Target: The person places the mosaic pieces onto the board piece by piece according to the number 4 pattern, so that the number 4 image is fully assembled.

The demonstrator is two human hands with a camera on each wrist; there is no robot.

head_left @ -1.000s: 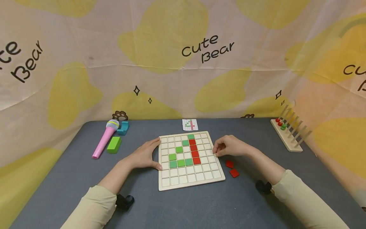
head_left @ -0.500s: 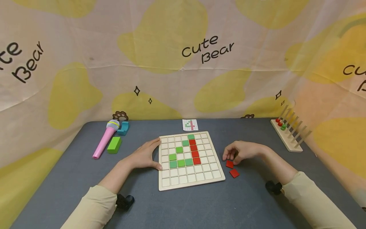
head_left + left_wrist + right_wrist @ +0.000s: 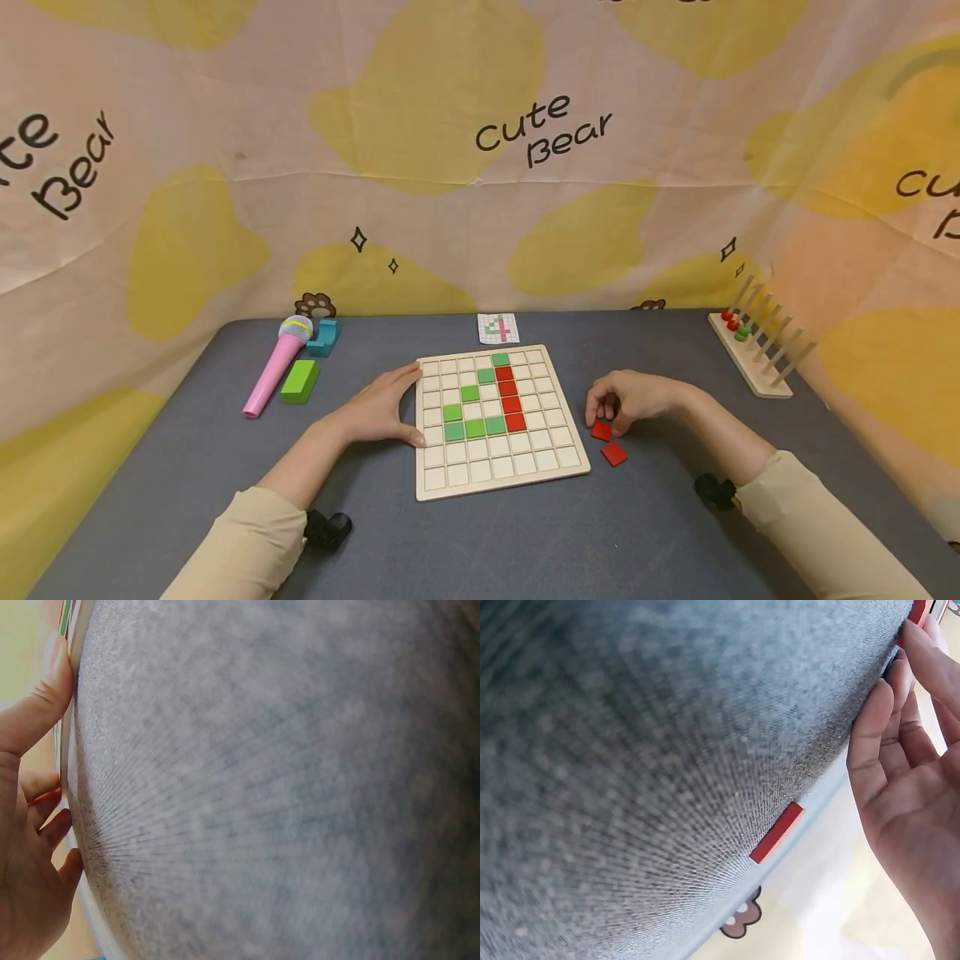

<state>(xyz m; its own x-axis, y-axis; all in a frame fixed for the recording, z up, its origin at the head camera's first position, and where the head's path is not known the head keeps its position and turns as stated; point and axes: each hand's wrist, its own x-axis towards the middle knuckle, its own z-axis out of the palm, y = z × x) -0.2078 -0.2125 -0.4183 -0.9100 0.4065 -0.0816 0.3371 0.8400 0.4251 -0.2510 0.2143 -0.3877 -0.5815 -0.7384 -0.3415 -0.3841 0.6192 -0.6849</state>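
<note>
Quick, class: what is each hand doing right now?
Left hand: open, resting against the wooden grid board.
Right hand: fingers curled down onto a red tile.

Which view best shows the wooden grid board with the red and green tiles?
The head view: the whole wooden grid board lies in sight, tiles readable, left hand resting against its left edge. The left wrist view catches only a thin sliver of its edge by the fingers. In the right wrist view I cannot make it out.
</note>
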